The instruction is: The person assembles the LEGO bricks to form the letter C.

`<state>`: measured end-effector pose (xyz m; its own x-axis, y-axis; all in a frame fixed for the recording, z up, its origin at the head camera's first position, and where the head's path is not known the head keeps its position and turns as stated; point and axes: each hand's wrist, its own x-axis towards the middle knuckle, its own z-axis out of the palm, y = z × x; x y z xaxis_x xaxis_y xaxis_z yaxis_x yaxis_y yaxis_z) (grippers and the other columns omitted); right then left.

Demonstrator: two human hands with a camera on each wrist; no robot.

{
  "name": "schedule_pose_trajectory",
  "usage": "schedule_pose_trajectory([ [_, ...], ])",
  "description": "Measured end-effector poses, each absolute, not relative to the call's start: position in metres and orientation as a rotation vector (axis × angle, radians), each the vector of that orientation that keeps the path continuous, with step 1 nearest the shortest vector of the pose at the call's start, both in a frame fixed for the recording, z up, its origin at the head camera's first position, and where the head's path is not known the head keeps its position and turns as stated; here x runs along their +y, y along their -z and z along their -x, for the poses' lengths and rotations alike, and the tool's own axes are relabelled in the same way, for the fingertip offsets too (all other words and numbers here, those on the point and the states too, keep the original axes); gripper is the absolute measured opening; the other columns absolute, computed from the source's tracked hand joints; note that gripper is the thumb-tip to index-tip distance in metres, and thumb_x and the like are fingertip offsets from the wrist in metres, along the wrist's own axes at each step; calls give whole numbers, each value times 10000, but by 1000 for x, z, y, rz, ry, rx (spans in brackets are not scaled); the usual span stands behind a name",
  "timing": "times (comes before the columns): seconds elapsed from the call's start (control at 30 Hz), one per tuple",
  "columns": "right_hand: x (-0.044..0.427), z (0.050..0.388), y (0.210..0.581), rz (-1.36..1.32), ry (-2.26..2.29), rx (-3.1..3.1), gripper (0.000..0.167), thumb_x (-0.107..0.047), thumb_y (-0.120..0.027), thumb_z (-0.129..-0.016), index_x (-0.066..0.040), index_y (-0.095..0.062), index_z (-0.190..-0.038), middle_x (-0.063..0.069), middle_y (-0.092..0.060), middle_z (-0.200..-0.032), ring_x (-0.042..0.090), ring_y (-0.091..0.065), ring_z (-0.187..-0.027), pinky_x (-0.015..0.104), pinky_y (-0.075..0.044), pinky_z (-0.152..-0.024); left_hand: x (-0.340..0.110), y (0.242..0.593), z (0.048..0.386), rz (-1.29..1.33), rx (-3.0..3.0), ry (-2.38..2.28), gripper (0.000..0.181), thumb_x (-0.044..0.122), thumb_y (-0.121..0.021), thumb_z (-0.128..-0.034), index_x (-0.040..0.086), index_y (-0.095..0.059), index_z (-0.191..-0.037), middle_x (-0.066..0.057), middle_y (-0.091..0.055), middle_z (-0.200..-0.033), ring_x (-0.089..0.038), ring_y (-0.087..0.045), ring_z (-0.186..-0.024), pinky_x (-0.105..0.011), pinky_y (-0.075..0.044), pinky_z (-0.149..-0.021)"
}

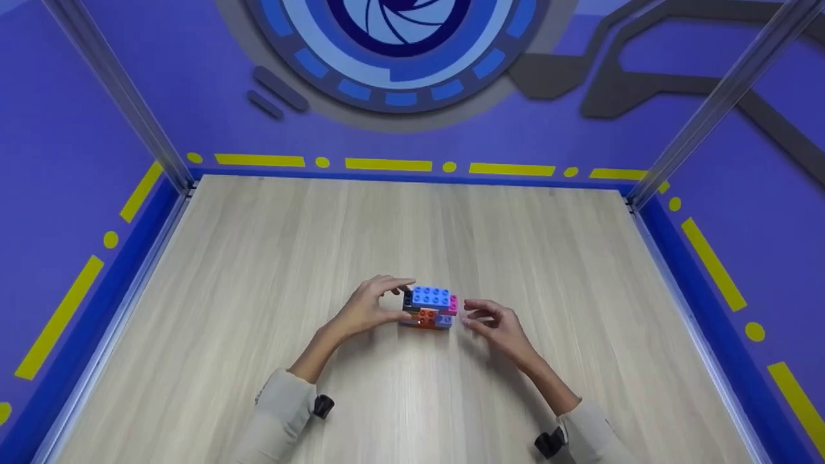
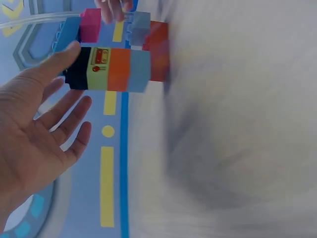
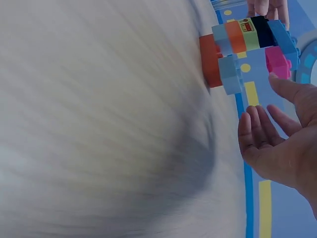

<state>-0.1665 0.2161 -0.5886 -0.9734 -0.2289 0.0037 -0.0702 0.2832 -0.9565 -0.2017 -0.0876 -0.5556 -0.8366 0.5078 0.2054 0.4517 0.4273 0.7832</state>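
A build of toy building bricks stands on the table in the head view. It has a red base, then light blue, orange, printed light green and black bricks stacked at its left. A blue brick lies across the top, with a pink brick beneath its right end. My left hand holds the build's left end, thumb at the front and index finger behind; the exact contact is partly hidden. At the right, my right hand hovers beside the pink brick, fingers loosely bent and nothing in them.
A light wood-grain table lies under both hands. Blue walls with yellow marks border its back and sides, with metal posts at the back corners. Dark wrist cameras sit at both cuffs.
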Motion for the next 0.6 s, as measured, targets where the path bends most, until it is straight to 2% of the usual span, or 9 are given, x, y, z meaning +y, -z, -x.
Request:
schedule_pose_trajectory([
  [0.13,217,163,594,410,1669,2472,353,-131,-757,-924,-39,-686,-1257,199,-688,-1235,323,-679,-1093,305,-555,-931,-89,563,203,-825,2527,-1454,487,170,-782,-901,84,-648,-1361,-140,-718,-1248,-357,-672,-1112,-535,-530,-896],
  [0.3,213,161,595,497,1584,2535,354,-155,-779,-907,-90,-699,-1246,152,-660,-1259,347,-662,-1110,464,-559,-932,-88,567,203,-803,2506,-1489,449,204,-740,-940,95,-645,-1365,-126,-704,-1287,-321,-673,-1119,-441,-523,-894],
  [0.37,210,161,595,503,1569,2554,344,-142,-779,-905,-86,-706,-1236,131,-650,-1270,344,-655,-1103,480,-560,-920,-87,569,203,-789,2504,-1493,455,223,-728,-950,94,-634,-1376,-122,-695,-1305,-309,-667,-1126,-420,-515,-903],
  [0.6,201,166,599,536,1539,2594,363,-94,-781,-895,-75,-700,-1248,136,-628,-1307,332,-640,-1093,444,-572,-905,-88,573,207,-679,2447,-1599,458,245,-704,-974,85,-617,-1394,-142,-689,-1289,-337,-656,-1136,-459,-528,-926],
])
